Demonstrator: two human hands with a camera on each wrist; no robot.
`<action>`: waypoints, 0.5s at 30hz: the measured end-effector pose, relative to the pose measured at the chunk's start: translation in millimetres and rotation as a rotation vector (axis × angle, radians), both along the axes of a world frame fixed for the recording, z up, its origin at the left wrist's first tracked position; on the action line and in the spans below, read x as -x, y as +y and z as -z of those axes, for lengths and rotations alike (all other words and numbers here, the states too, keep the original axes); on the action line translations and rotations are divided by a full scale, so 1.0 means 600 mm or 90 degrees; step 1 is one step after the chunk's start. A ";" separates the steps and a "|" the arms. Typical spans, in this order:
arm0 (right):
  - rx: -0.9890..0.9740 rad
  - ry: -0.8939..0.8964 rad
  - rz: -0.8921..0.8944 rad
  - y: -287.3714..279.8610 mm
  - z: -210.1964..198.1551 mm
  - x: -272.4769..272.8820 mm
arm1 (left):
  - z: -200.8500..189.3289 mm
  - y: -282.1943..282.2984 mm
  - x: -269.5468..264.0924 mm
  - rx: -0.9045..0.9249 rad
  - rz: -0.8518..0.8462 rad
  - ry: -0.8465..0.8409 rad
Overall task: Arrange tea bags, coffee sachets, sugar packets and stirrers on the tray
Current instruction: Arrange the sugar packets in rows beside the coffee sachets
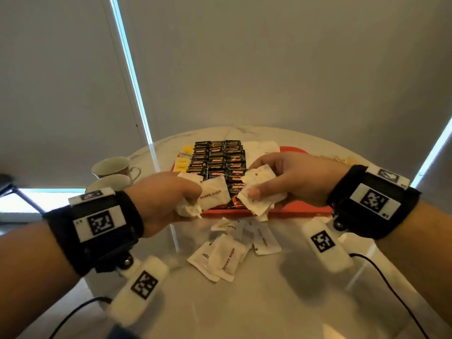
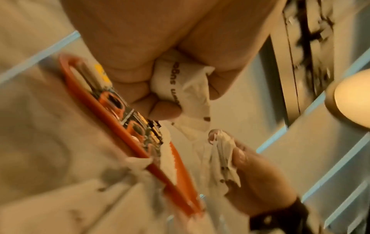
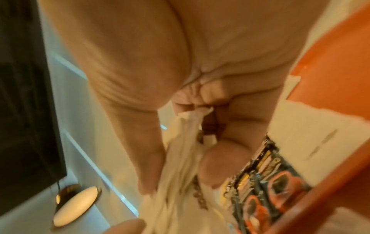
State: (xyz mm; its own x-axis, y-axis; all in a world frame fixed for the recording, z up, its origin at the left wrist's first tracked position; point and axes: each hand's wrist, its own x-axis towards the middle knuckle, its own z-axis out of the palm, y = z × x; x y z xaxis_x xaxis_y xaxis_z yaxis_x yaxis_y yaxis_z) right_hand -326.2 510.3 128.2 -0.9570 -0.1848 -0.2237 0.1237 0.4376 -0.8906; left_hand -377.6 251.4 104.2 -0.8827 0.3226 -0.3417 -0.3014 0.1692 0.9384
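Observation:
An orange tray [image 1: 293, 152] sits on the white table and carries rows of black coffee sachets [image 1: 217, 160], yellow tea bags [image 1: 182, 162] at its left and white packets [image 1: 264, 146] at the back. My left hand [image 1: 181, 194] grips a bunch of white brown-sugar packets [image 1: 214, 195] above the tray's near edge; the same packets [image 2: 180, 85] show between its curled fingers. My right hand [image 1: 266, 187] pinches a stack of white sugar packets [image 1: 259, 192] between thumb and fingers, seen edge-on as packets [image 3: 180, 158]. More sugar packets [image 1: 225, 253] lie loose on the table before the tray.
Two white cups [image 1: 115, 170] stand left of the tray. Pale stirrers [image 1: 340, 159] lie at the tray's far right, partly hidden by my right wrist. A glass or acrylic strip runs across the table's left side. Cables trail near the front edge.

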 end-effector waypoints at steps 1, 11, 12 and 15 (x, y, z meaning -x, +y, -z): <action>0.066 0.000 0.002 -0.001 -0.001 0.006 | 0.001 0.010 0.004 -0.085 -0.033 -0.042; 0.292 0.092 0.073 -0.039 0.008 0.083 | -0.003 0.124 0.041 -0.355 -0.112 -0.170; 0.287 0.096 0.086 -0.039 0.008 0.089 | -0.002 0.128 0.051 -0.358 -0.107 -0.182; 0.225 0.106 0.108 -0.038 0.014 0.112 | 0.001 0.141 0.075 -0.367 -0.048 -0.205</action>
